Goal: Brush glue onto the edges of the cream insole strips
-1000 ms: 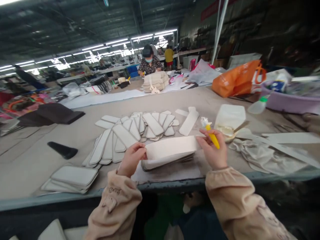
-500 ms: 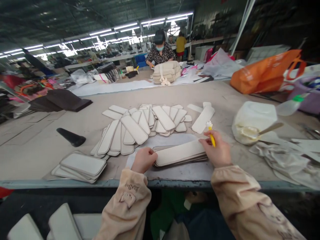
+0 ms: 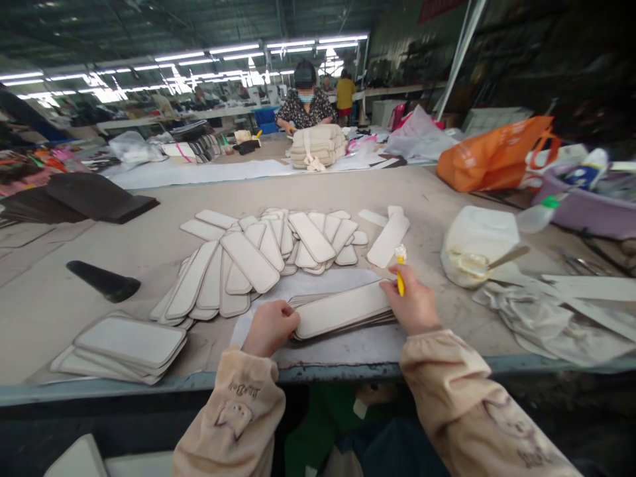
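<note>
A stack of long pale panels with rounded ends and dark edges lies before me, the top panel point(image 3: 342, 309) at a slight slant. My left hand point(image 3: 272, 326) is closed, thumb and fingers pinching the stack's left end. At the other end, my right hand point(image 3: 413, 301) touches the top panel's corner with its fingertips. The same hand grips a small yellow-handled brush point(image 3: 400, 281), its white-coated tip pointing up. White paper point(image 3: 328, 350) lies under the stack. Just behind spreads a fanned heap of similar panels point(image 3: 251, 260).
On the right stand a white plastic jug point(image 3: 479, 242) with a cut opening and a stick in it, crumpled cloth point(image 3: 541, 318) and an orange bag point(image 3: 489, 156). Leftward are a black tapered object point(image 3: 103, 281) and more panels point(image 3: 130, 339). A co-worker point(image 3: 305, 103) sits opposite behind a tied bundle point(image 3: 318, 144).
The view has swung slightly right, so everything appears farther left. Both hands keep nearly the same hold at the stack's two ends, with the brush still in my right hand.
</note>
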### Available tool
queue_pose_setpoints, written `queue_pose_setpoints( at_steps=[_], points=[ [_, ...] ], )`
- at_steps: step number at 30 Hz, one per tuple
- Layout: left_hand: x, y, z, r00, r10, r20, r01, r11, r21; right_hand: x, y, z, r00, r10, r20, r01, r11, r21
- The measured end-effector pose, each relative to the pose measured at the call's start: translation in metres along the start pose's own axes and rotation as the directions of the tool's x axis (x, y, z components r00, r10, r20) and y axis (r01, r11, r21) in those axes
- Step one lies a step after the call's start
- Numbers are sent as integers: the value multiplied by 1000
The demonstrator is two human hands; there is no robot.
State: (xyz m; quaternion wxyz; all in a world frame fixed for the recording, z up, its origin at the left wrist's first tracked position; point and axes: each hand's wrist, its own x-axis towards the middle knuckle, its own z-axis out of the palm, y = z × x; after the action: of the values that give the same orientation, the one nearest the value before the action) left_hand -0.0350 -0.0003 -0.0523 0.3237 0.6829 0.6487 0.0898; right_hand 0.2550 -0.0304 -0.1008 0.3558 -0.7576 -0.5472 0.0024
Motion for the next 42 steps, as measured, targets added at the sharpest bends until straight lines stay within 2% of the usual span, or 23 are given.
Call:
queue_pose_setpoints(
  at_steps=[6, 12, 16, 18, 20, 23, 25, 28, 33, 36, 39, 42],
  points=[
    [4, -5, 2, 1000, -16, 26, 16, 1000, 16, 0, -2, 0, 999, -22, 40, 23, 1000, -15],
    [7, -8, 3, 999, -3, 32, 1, 999, 45, -2, 1, 4, 997, -82, 10, 83, 995, -55],
    [8, -11, 3, 999, 22, 49, -24, 998, 55, -2, -6, -4, 987, -157, -24, 153, 980, -130],
    [8, -12, 3, 997, 31, 67, -36, 997, 69, -7, -16, -8, 969, -246, -34, 242, 965, -100],
    [8, -11, 1, 996, 34, 86, -43, 994, 103, -17, -32, -8, 939, -344, -20, 344, 939, 16],
    [9, -7, -2, 993, 19, 113, -37, 987, 159, -35, -54, 2, 863, -499, 81, 480, 859, 179],
    [9, -4, -3, 992, 5, 124, -27, 984, 179, -44, -62, 11, 846, -520, 120, 493, 848, 196],
    [8, -2, -3, 991, 12, 131, -34, 985, 171, -47, -60, 14, 886, -445, 129, 425, 892, 156],
    [8, -6, -2, 992, 29, 123, -45, 990, 133, -30, -31, -3, 962, -268, 58, 266, 963, 35],
    [10, -10, 1, 991, 28, 131, -44, 993, 114, -19, -14, -13, 997, -79, 23, 79, 996, -38],
    [13, -13, 3, 996, 9, 92, -19, 994, 107, -13, -4, -17, 986, 158, 61, -154, 986, -71],
    [13, -13, 3, 998, 22, 65, -29, 993, 118, -10, -1, -16, 965, 240, 105, -244, 970, 23]
  ],
)
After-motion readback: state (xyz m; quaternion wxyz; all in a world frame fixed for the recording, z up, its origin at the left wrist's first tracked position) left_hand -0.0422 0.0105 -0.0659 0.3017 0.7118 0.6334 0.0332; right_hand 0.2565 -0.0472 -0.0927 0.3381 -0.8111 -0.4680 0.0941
